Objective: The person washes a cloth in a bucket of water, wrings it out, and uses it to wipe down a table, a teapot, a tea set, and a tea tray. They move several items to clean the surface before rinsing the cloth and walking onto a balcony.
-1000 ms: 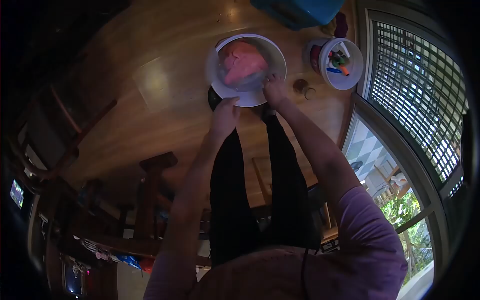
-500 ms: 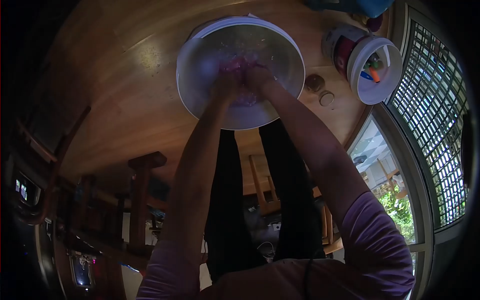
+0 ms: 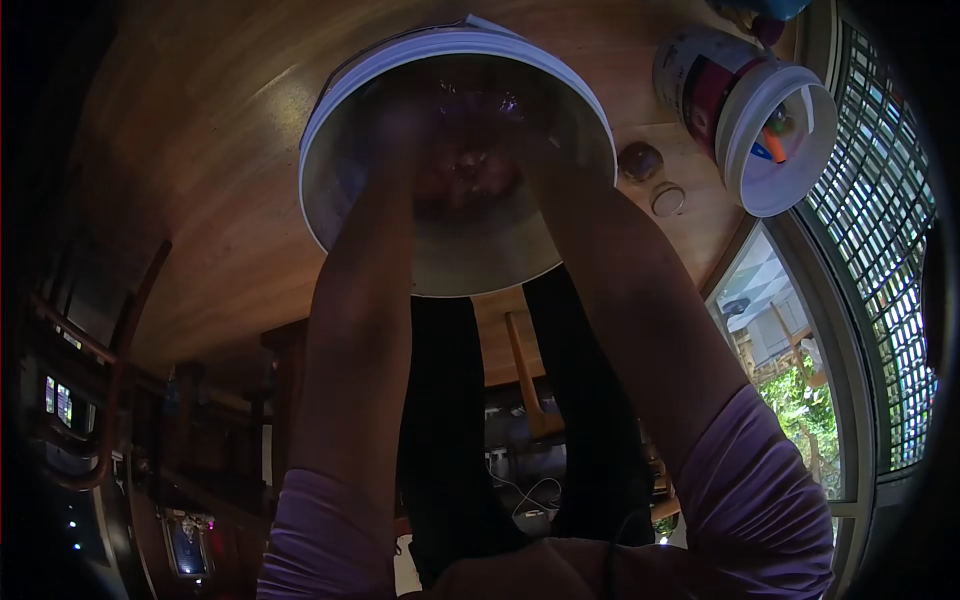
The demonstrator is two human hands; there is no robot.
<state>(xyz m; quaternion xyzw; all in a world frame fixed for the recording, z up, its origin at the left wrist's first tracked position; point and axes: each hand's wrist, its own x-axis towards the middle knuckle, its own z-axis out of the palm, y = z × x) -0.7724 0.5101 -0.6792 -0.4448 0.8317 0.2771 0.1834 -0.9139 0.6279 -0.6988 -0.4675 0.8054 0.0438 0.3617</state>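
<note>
Both forearms reach down into a large round tub (image 3: 480, 275) with a white rim, standing between me and the wooden surface. Deep in it lies a wet, reddish mass (image 3: 470, 178) with small bright glints. My left hand (image 3: 400, 145) is at the left side of this mass, dim and smeared. On the opposite side, my right hand (image 3: 535, 150) is also lost in shadow. The fingers of both hands are hidden in the dark, so I cannot tell what they hold.
To the right stands a white bucket (image 3: 735, 185) with an orange-handled item (image 3: 774, 146) inside. Two small round jars or glasses (image 3: 667, 198) sit near it. A latticed window (image 3: 880, 250) borders the right side. Wooden chair parts (image 3: 120, 360) show at the left.
My hands have moved apart, the left one leftward, inside the tub. The tub appears larger and closer, and the reddish mass shows between my hands.
</note>
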